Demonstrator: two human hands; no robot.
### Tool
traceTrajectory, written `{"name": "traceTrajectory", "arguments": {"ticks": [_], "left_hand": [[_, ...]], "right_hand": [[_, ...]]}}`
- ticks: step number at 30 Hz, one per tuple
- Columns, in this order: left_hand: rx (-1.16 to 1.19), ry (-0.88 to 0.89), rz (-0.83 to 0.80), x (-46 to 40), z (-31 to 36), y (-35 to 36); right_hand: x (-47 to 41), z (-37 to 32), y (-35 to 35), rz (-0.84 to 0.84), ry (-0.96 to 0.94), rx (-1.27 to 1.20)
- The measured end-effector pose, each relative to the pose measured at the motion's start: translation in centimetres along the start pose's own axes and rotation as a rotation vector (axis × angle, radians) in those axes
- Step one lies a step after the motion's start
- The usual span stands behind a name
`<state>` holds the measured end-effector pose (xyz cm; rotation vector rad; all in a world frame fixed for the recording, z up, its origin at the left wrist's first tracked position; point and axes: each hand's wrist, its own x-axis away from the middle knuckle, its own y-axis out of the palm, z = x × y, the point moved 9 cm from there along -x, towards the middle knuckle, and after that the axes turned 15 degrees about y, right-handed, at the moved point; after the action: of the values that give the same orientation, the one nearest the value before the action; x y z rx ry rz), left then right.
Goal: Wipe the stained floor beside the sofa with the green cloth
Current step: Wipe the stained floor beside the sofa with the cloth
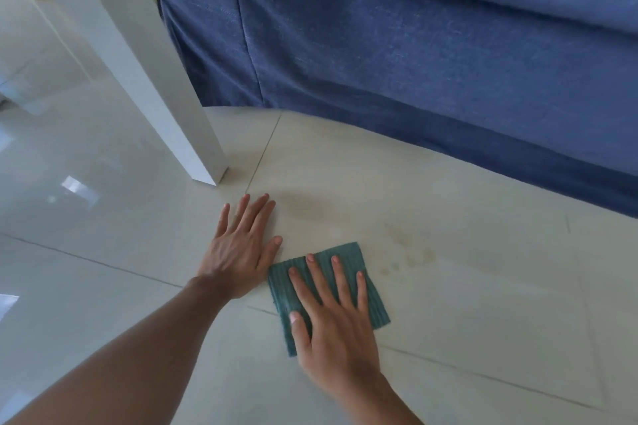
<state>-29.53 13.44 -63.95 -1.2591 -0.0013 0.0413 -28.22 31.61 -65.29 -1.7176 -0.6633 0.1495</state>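
Note:
The green cloth (374,300) lies flat on the pale tiled floor in front of the blue sofa (397,45). My right hand (331,317) presses flat on top of the cloth with fingers spread. My left hand (241,245) rests palm down on the bare tile just left of the cloth, fingers apart, holding nothing. Faint yellowish-brown stains (407,255) mark the floor to the right of the cloth, and a duller smudge (307,210) lies beyond my left hand's fingertips.
A white table leg (179,121) stands on the floor to the upper left, close to my left hand. The sofa's skirt runs along the far side of the tiles. Grout lines (262,152) cross the floor.

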Motion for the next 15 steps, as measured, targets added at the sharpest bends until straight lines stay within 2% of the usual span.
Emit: {"name": "traceTrajectory", "arguments": {"ticks": [4,8,10,13,15], "left_hand": [[0.005,0.063,-0.007,-2.5,2.8,1.3],[0.011,0.065,0.020,-2.8,3.0,1.5],[0.007,0.073,0.020,-3.0,3.1,1.6],[-0.006,0.075,0.006,-3.3,3.0,1.7],[-0.017,0.076,-0.008,-3.2,3.0,1.7]], "right_hand": [[3.1,9.8,-1.8,0.059,0.207,0.025],[3.1,21.7,-5.0,0.081,0.607,0.077],[0.5,25.3,-6.1,0.066,0.796,0.037],[-5.5,24.3,-7.2,0.096,0.911,-0.046],[-9.4,20.1,-7.0,0.096,0.813,-0.064]]}}
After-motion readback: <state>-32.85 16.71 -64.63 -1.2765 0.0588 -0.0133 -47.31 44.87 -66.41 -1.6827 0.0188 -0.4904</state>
